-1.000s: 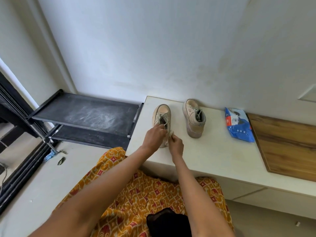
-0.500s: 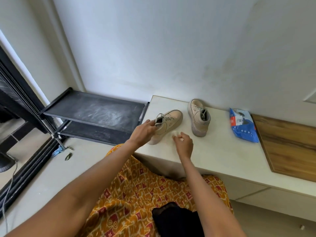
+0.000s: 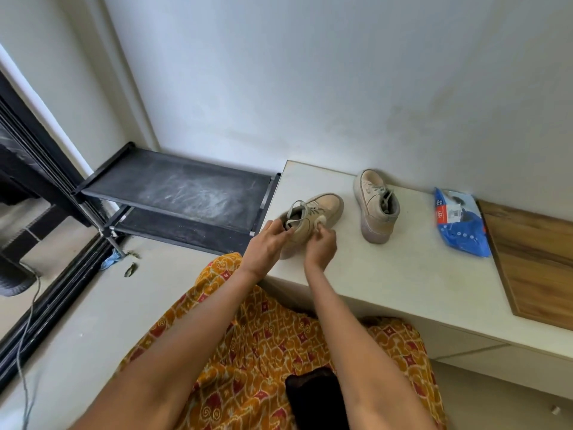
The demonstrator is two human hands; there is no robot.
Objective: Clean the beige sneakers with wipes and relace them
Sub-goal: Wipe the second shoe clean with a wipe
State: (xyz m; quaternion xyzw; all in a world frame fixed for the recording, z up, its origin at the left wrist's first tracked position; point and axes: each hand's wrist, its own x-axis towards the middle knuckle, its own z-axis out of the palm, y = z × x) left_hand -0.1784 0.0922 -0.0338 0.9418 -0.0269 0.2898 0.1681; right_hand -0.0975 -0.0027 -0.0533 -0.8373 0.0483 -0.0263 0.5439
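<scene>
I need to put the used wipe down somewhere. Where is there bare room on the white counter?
The white counter is bare along its front edge, below the standing sneaker and the blue wipes pack, up to the wooden board. It is crowded at the left end, where both hands work on the held sneaker.

Both bare forearms reaching forward, left hand (image 3: 266, 243) grip curled, right hand (image 3: 321, 248) fingers pinched together

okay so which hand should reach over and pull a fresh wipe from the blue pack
Right hand, probably. The blue wipes pack lies on the right of the white counter, past the second sneaker, so it is nearer. The left hand grips the heel of the near sneaker, steadying it.
</scene>
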